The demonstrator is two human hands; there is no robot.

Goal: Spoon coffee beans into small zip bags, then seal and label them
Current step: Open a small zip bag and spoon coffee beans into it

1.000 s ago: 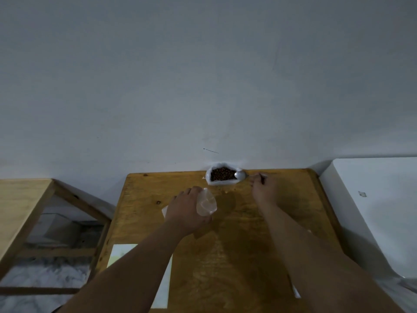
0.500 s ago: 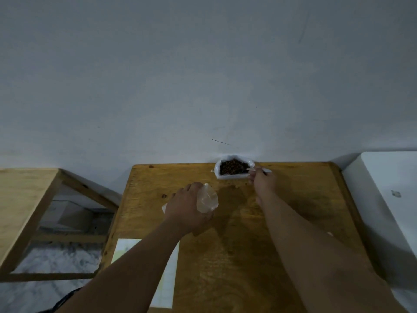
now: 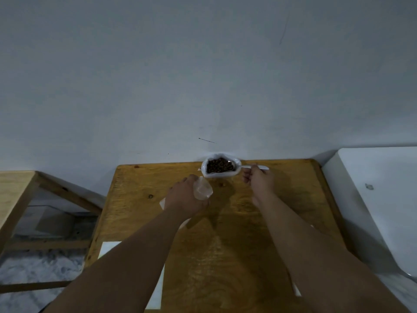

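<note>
A zip bag [image 3: 203, 189] is being gripped by the left hand [image 3: 185, 198], a spoon [image 3: 244, 166] at two o'clock by the right hand [image 3: 260, 182].

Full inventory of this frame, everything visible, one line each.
table: 1, yellow-brown wood, centre
bean bag: 1, white, open, table's far edge
coffee beans: many, dark brown, inside bean bag
spoon: 1, pale, bowl in bean bag
small zip bag: 1, clear, held above table
paper pieces: at least 3 bits, white, on table, partly under the arms
second table: 1, light wood, far left
white unit: 1, white, right of table
wall: grey, behind
left hand: grips small zip bag
right hand: pinches spoon handle
</note>
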